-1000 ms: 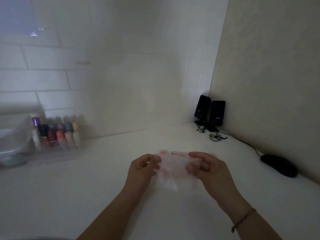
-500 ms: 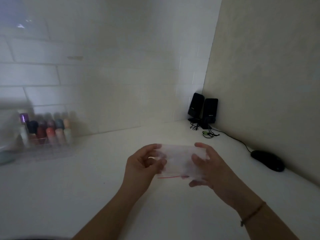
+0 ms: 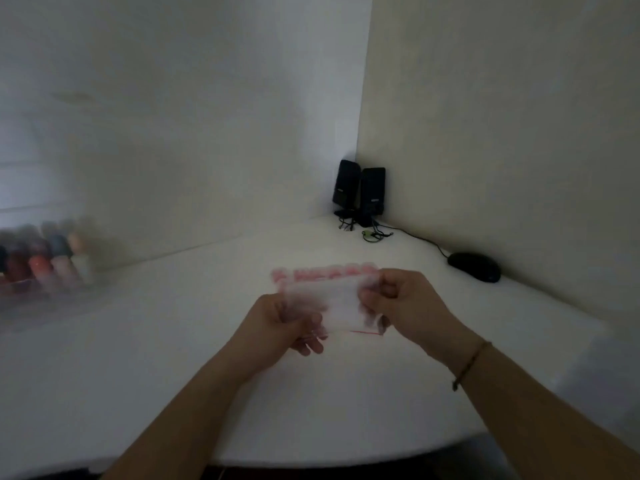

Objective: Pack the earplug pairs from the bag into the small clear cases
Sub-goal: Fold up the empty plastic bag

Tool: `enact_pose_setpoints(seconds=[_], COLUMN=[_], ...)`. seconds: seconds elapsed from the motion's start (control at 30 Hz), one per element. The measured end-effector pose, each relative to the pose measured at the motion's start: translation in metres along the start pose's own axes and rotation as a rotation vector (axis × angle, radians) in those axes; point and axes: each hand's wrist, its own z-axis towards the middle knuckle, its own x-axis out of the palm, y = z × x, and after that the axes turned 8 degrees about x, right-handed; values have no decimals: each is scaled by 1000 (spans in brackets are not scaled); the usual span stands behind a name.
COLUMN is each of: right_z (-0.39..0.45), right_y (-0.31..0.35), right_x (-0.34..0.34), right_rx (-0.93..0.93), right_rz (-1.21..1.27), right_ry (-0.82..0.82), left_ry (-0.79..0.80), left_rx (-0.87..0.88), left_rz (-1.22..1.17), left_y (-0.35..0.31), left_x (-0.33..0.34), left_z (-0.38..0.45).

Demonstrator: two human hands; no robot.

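Both hands hold a small clear bag (image 3: 325,299) in the air above the white counter (image 3: 173,341). The left hand (image 3: 284,323) has its grip curled round the bag's left edge; the right hand (image 3: 405,303) pinches the right edge. Blurred pink shapes, probably the earplug pairs (image 3: 325,272), line the bag's far edge. Two black speakers (image 3: 358,192) and a mouse (image 3: 474,266) sit near the corner.

The bag (image 3: 325,299) is clear and cloudy, with blurred pink along its top edge and a thin red line at the bottom. Two speakers (image 3: 358,190) and the mouse (image 3: 474,266) are black. The table (image 3: 138,341) is white. The bottles (image 3: 45,261) blur into red, orange, pink and dark blue.
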Motion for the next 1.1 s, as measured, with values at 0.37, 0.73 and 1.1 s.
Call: enact_pose_setpoints(seconds=[0.37, 0.73, 1.1], right_z=[-138, -337, -365], right_y=[-17, -207, -433], right_x=[-164, -274, -201], right_rx=[81, 618, 1145], right_rz=[-60, 180, 434], right_ry=[-20, -617, -728], left_ry=[308, 820, 1742], left_rx=[134, 68, -266], left_rz=[-52, 340, 1134], left_y=[-49, 61, 245], left_x=[142, 361, 496], left_z=[-4, -41, -125])
